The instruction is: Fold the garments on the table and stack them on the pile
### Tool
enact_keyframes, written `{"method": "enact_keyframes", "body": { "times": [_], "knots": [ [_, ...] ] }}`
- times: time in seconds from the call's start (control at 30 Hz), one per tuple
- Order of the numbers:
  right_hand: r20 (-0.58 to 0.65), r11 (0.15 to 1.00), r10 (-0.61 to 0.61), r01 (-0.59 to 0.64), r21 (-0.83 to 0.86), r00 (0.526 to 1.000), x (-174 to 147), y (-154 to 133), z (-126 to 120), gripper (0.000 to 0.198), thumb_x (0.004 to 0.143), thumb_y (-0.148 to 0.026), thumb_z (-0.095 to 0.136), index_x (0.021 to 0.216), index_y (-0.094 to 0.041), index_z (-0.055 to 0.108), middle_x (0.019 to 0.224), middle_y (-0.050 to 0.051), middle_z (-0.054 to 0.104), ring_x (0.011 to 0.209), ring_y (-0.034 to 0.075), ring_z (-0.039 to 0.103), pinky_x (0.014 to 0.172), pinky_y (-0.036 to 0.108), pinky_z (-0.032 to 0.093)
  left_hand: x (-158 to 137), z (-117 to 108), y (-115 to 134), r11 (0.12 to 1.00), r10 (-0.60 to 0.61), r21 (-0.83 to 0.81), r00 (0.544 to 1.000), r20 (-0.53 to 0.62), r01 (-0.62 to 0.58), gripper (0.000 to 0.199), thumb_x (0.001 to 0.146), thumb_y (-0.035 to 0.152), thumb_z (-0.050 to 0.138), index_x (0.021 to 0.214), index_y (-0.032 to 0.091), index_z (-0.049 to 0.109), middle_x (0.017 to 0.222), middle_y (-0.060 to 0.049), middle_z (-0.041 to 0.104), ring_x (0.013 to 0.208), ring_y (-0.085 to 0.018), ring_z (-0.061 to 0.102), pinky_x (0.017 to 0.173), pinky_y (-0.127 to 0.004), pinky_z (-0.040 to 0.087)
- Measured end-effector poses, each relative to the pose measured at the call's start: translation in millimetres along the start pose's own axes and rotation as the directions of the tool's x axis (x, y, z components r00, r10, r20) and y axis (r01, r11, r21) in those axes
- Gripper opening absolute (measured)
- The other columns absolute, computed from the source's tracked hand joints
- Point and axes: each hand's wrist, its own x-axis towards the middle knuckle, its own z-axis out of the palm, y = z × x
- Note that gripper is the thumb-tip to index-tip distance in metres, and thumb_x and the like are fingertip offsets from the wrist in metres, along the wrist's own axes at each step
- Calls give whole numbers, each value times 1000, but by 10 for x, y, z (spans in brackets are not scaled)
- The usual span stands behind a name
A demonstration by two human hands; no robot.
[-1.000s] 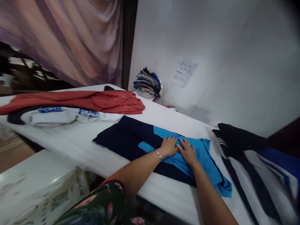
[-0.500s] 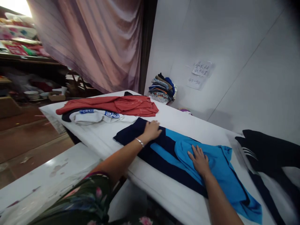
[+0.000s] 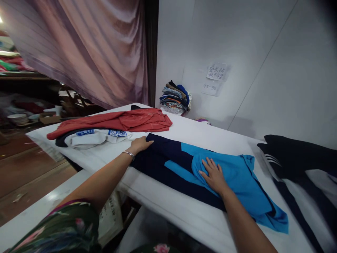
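Observation:
A blue and navy garment (image 3: 230,170) lies spread lengthwise on the white table, its navy part to the left and the bright blue part to the right. At the far navy end, my left hand (image 3: 140,144) has its fingers bent over the fabric edge and closed on it; the fingertips are partly hidden. My right hand (image 3: 212,175) rests flat on the blue part with the fingers spread. A few creases show in the blue fabric around it.
Left of the garment lie a red garment (image 3: 131,120) and a white garment with blue lettering (image 3: 98,137). A folded clothes stack (image 3: 173,96) stands by the wall. Black clothes (image 3: 297,154) lie at the right. Handwritten paper notes (image 3: 214,75) hang on the wall.
My left hand has slid left along the navy part to its end and closed there. My right hand stays flat on the blue part. The view has turned slightly right.

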Motion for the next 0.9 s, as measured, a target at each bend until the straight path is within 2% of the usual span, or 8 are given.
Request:
{"method": "enact_keyframes", "body": {
  "times": [0.17, 0.33, 0.43, 0.53, 0.63, 0.73, 0.8, 0.9],
  "knots": [
    [26, 998, 5, -4, -61, 1000, -16, -55, 25, 61, 98, -52, 34, 155, -29, 33, 165, 5, 24, 154, 26, 17, 123, 52, 16, -37, 30, 43, 1000, 27, -5, 1000, -16, -27, 66, 88, 60, 43, 133, 13, 53, 133, -21, 63, 123, -35, 60, 96, -40, 48],
    [-1, 1000, 3, -3, -30, 1000, -35, -59, 9, 60, 99, -51, 36, 154, -28, 36, 164, 6, 25, 154, 27, 17, 123, 53, 14, -2, 53, 29, 999, 32, -43, 999, -44, -33, 63, 85, 56, 51, 133, 15, 52, 131, -20, 65, 122, -34, 60, 95, -39, 48],
    [-87, 998, -38, 42, 44, 995, -63, -46, 13, 61, 98, -53, 38, 153, -26, 39, 164, 8, 26, 153, 29, 17, 122, 56, 15, 104, 16, 18, 995, 34, -96, 999, -42, -38, 62, 80, 53, 61, 130, 16, 55, 132, -18, 65, 121, -32, 61, 93, -35, 49],
    [-194, 981, -143, 165, 103, 971, -87, -56, 8, 62, 97, -56, 39, 153, -28, 37, 165, 8, 24, 154, 30, 16, 121, 60, 15, 200, -47, 26, 985, 30, -167, 999, -25, -34, 61, 74, 48, 68, 125, 15, 59, 129, -16, 67, 117, -30, 64, 90, -30, 50],
    [-82, 965, -225, 234, 118, 971, -95, -112, -16, 63, 96, -61, 39, 151, -30, 40, 164, 7, 27, 153, 29, 18, 121, 59, 14, 224, -121, 32, 970, 38, -241, 999, 17, -32, 55, 67, 47, 74, 112, 17, 66, 115, -12, 74, 104, -28, 69, 81, -29, 53],
    [47, 971, -222, 216, 105, 974, -88, -179, -54, 65, 95, -64, 41, 150, -30, 43, 164, 7, 26, 153, 29, 17, 121, 59, 12, 197, -206, 20, 950, 55, -312, 994, 93, -24, 40, 61, 49, 77, 86, 19, 71, 92, -7, 78, 86, -27, 72, 73, -29, 55],
    [71, 974, -211, 204, 97, 975, -82, -206, -80, 65, 95, -63, 41, 150, -29, 42, 165, 7, 23, 154, 29, 15, 122, 58, 11, 179, -264, 10, 926, 52, -378, 984, 168, 15, 33, 59, 48, 78, 72, 19, 68, 82, -6, 77, 83, -28, 72, 71, -31, 56],
    [91, 975, -207, 198, 96, 974, -82, -225, -112, 64, 95, -62, 42, 151, -30, 41, 165, 6, 21, 154, 29, 13, 122, 58, 10, 164, -341, 20, 892, 64, -448, 964, 257, 60, 30, 57, 43, 81, 67, 19, 66, 78, -6, 75, 86, -29, 72, 74, -32, 57]
  ]
}}
